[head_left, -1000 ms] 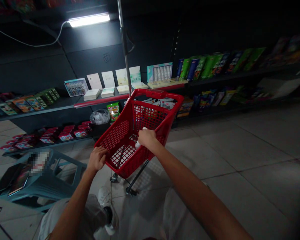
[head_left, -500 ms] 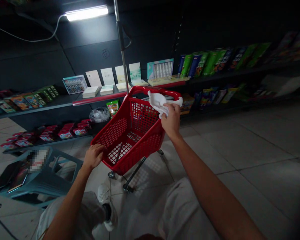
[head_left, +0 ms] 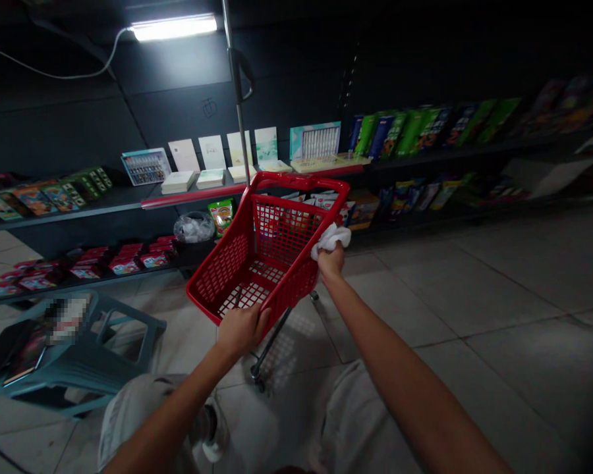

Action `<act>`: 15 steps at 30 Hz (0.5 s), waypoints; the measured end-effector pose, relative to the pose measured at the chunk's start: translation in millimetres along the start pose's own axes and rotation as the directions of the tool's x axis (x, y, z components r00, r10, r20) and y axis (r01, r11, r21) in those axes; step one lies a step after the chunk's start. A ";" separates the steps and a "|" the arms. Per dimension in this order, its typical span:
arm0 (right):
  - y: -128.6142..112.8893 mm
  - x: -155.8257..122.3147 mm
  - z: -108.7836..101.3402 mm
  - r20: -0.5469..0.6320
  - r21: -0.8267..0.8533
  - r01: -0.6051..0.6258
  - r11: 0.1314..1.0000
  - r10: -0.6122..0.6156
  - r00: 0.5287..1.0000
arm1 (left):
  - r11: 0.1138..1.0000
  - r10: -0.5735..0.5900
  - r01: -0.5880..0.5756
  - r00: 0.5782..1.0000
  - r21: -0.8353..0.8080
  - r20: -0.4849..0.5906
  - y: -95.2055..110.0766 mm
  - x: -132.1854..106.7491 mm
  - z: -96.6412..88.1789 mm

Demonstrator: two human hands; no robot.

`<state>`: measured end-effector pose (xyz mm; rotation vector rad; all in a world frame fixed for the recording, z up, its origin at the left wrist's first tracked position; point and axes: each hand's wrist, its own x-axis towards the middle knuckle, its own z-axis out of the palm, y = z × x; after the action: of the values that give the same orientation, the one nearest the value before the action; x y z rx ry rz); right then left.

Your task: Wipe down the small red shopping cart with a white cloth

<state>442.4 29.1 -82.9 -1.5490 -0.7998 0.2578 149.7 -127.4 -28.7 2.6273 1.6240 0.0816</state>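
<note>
A red plastic shopping cart [head_left: 296, 289] on a metal wheeled frame stands in front of me, its basket holding nothing large that I can see. My left hand [head_left: 242, 328] is closed over the near rim of the basket, fingers hooked inside. My right hand [head_left: 331, 258] grips a bunched white cloth [head_left: 333, 238] against the cart's right side, just below the handle [head_left: 296, 179]. The cloth hides part of the rim and my fingertips. A thin metal pole [head_left: 242, 118] rises behind the handle's left end.
Behind the cart, a dark shelf [head_left: 128, 197] carries notebooks [head_left: 212, 155], boxed pen sets and green and blue snack bags [head_left: 415, 131]. Red packages [head_left: 128, 258] fill the lower shelf. To the left, a blue-grey plastic stool [head_left: 93, 355] bears a tablet-like device. A lit tube lamp [head_left: 175, 27] hangs above.
My right hand and the cloth have come down from the handle to the cart's right side. My left hand has slid rightward along the near rim.
</note>
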 end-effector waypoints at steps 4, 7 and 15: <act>-1.4 -21.0 4.4 0.108 0.033 -0.107 0.994 0.103 0.989 | 1.000 0.004 -0.004 1.000 0.018 -0.011 -7.7 12.9 0.8; -9.1 -42.0 9.1 0.155 0.072 -0.092 0.993 0.080 0.985 | 1.000 -0.005 0.006 1.000 0.026 -0.022 -14.9 24.4 -0.9; -21.5 -130.0 33.0 0.190 0.122 0.066 0.990 -0.088 0.978 | 1.000 -0.014 0.016 0.998 0.020 -0.053 -21.9 50.9 -7.1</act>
<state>320.7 -26.7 -106.1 -1.3951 -0.9802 0.3969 152.5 -72.0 -22.3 2.6495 1.6692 0.1363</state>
